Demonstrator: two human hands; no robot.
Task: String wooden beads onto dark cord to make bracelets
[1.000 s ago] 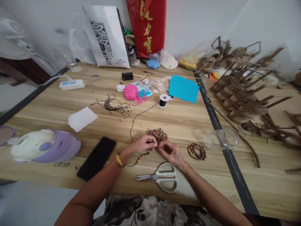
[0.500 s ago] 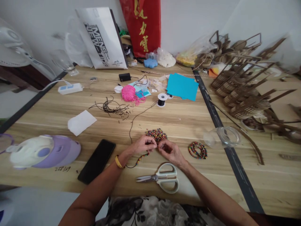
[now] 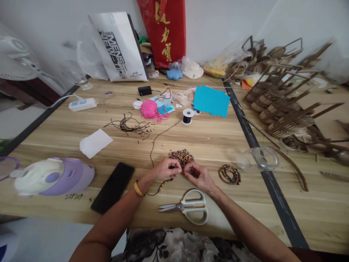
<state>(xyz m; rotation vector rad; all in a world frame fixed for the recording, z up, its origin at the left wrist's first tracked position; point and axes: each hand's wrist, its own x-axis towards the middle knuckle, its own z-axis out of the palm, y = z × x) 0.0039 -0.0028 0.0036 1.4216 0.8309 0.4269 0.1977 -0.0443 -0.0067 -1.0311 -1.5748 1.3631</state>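
Observation:
My left hand, with a yellow bangle at its wrist, is closed in a pinch at the near edge of a pile of small multicoloured beads. From under it trails a black cord strung with beads. My right hand faces it, thumb and finger pinched together a short gap away; whatever lies between those fingertips is too small to make out. Thin black cord runs from a white spool down toward my left hand. Scissors with pale handles lie below my hands. A finished-looking coil of strung beads rests to the right.
Left of my arm lie a black phone, a purple-and-white bottle and white paper. Farther back are black cord scraps, pink yarn and blue sheets. Brown baskets and clear coiled tubing occupy the right.
The view has shifted very slightly. Both hands keep nearly the same pinched pose beside the bead pile.

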